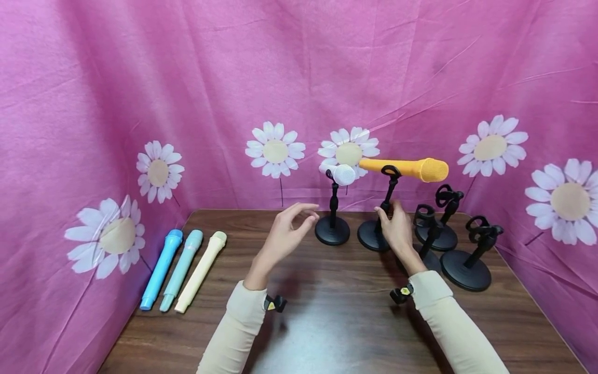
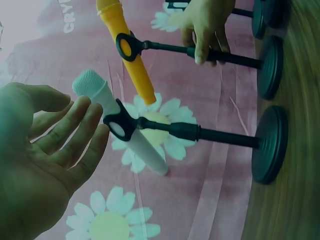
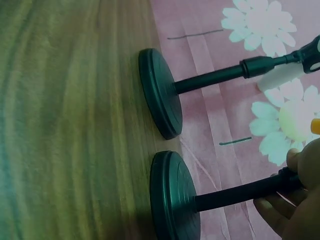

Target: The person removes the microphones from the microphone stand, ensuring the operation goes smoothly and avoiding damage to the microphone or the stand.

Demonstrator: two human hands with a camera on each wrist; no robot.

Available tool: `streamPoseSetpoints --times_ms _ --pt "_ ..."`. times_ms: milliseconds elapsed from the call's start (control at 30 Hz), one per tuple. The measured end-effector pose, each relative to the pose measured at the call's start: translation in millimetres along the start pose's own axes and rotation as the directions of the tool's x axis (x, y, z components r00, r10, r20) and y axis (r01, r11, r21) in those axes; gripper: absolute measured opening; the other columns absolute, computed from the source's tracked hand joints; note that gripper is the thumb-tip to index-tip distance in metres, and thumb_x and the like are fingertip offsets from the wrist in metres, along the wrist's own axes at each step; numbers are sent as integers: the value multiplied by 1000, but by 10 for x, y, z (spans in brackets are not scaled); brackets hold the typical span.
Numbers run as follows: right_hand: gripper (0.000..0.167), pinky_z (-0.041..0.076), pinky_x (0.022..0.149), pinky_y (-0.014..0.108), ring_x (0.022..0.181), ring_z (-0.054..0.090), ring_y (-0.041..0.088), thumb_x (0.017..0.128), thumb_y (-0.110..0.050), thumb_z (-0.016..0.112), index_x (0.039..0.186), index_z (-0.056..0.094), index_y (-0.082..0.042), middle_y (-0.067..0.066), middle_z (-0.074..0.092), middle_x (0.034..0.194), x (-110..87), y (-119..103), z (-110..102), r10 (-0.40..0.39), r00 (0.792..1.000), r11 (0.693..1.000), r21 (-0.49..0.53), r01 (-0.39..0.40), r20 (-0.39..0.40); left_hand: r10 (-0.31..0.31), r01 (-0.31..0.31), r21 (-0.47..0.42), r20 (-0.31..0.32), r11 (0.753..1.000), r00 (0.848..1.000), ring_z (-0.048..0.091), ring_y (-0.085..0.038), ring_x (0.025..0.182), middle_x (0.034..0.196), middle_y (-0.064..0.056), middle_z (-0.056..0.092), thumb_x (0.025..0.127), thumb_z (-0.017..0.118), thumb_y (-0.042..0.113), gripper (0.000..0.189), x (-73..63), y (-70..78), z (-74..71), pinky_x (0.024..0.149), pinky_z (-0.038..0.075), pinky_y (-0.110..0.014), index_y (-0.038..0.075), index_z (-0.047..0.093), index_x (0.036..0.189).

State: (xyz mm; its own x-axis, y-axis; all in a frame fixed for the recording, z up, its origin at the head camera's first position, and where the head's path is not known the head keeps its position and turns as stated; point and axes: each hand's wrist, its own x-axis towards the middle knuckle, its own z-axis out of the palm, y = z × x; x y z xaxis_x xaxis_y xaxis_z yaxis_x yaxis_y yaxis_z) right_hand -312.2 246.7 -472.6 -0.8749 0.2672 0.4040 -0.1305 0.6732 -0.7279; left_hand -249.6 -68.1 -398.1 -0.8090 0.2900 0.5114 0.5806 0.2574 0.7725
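Note:
My right hand (image 1: 397, 228) grips the pole of a black microphone stand (image 1: 371, 236), fingers round its middle in the right wrist view. A yellow microphone (image 1: 411, 168) lies across that stand's clip, its head to the right. Just left of it, a white microphone (image 2: 147, 155) sits in the clip of a second black stand (image 1: 333, 231). My left hand (image 1: 285, 231) hovers beside this second stand with fingers loosely bent and nothing in them. In the left wrist view its fingertips (image 2: 102, 131) are near the white microphone's head.
At the left lie a blue microphone (image 1: 161, 270), a light teal microphone (image 1: 182, 270) and a cream microphone (image 1: 202, 271), side by side on the wooden table (image 1: 317, 311). Several bare black stands (image 1: 467, 270) cluster at the right. A pink flowered cloth (image 1: 233, 78) hangs behind.

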Motion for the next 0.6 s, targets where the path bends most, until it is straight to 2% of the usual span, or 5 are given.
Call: streamPoseSetpoints --times_ms 233,367,600 --pt "32 53 87 63 101 71 50 107 -26 67 121 61 1 27 74 104 -134 -31 16 -88 996 995 -36 88 -2 36 -36 -10 14 999 999 74 -18 103 108 -7 77 105 68 9 27 66 69 60 77 56 -21 10 72 131" --pt "31 51 85 63 99 70 51 106 -24 68 120 61 2 28 73 102 -210 -42 -6 -99 995 994 -40 98 -4 58 -59 13 23 998 998 72 -15 102 108 -5 76 105 68 10 27 109 97 82 79 57 -25 10 72 131" --pt "25 51 84 61 97 70 49 105 -22 70 117 63 -1 25 74 99 -342 -73 -79 -105 994 994 -34 105 -11 138 -139 21 23 990 990 71 -16 102 108 -7 74 105 67 10 27 219 199 131 85 61 -33 7 72 131"
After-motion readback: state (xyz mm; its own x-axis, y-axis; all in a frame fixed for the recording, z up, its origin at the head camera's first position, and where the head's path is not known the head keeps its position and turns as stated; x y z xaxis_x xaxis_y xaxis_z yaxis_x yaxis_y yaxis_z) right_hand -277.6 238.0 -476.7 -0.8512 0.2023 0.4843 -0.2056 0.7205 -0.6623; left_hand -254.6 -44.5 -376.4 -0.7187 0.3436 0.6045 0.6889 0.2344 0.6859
